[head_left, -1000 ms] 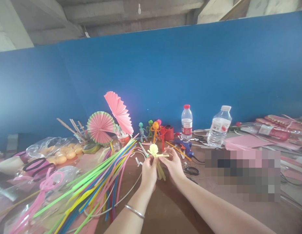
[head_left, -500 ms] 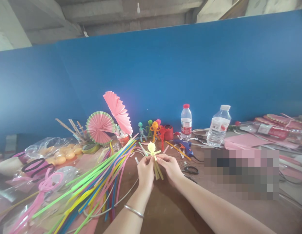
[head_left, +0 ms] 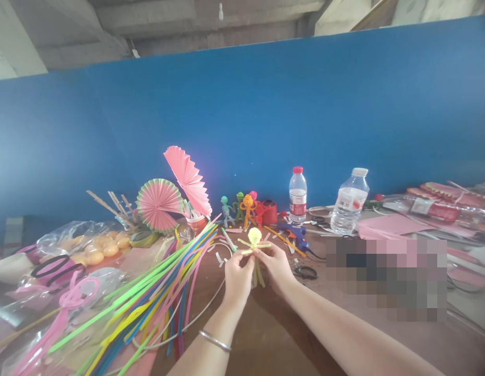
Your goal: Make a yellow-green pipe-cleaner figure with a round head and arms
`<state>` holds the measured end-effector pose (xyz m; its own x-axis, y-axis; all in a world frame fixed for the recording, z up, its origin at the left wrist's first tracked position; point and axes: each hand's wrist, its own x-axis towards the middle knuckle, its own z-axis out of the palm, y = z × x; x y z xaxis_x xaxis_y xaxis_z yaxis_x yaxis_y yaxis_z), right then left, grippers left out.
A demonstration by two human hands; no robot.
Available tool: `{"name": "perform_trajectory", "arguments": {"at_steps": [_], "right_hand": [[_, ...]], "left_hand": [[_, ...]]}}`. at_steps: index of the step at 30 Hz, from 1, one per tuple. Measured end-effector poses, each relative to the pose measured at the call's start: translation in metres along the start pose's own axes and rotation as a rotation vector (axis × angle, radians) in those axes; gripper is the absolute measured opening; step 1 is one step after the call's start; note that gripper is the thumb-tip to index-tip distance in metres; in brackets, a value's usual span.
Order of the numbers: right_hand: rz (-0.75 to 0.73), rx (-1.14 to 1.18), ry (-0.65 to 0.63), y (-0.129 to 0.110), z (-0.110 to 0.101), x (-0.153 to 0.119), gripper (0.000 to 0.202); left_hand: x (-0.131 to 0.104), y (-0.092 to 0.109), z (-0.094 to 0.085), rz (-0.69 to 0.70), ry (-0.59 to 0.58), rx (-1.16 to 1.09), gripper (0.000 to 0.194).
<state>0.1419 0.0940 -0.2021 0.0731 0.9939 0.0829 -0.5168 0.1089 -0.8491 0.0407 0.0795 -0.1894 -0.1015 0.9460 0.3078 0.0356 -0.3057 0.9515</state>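
Between my two hands is a pale yellow pipe-cleaner figure (head_left: 255,236), with a round coiled head on top, thin arms sticking out sideways and long strands hanging below. My left hand (head_left: 238,272) pinches it from the left, around the body just under the head. From the other side, my right hand (head_left: 275,266) grips the same spot with thumb and forefinger. The fingers hide part of the body. Behind it stand several finished-looking figures in blue, green, orange (head_left: 248,209), pink and red.
Loose coloured pipe cleaners (head_left: 148,303) spread across the left. Paper fans (head_left: 160,204) rise from a cup behind them. A blue glue gun (head_left: 297,235), black-handled scissors (head_left: 306,272) and two water bottles (head_left: 298,196) are right of centre. A blue panel (head_left: 242,120) closes the back.
The yellow figure has shifted slightly right and turned between my fingers, so its arms now spread more visibly. Both hands keep their hold.
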Motion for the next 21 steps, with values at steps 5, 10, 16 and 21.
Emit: {"name": "perform_trajectory", "arguments": {"at_steps": [5, 10, 16, 21], "right_hand": [[0.02, -0.005, -0.018, -0.003, -0.004, 0.003, 0.028], [0.064, 0.04, -0.04, -0.004, 0.0, 0.001, 0.026], [0.074, 0.111, -0.044, -0.005, 0.003, -0.003, 0.023], [0.11, 0.211, -0.083, -0.011, 0.008, -0.005, 0.026]], "left_hand": [[0.001, -0.002, 0.002, -0.041, -0.022, -0.096, 0.019], [0.003, -0.01, 0.002, -0.098, 0.015, -0.21, 0.02], [0.002, -0.011, 0.004, -0.155, 0.017, -0.332, 0.015], [0.001, -0.007, 0.007, -0.179, 0.024, -0.401, 0.015]]}}
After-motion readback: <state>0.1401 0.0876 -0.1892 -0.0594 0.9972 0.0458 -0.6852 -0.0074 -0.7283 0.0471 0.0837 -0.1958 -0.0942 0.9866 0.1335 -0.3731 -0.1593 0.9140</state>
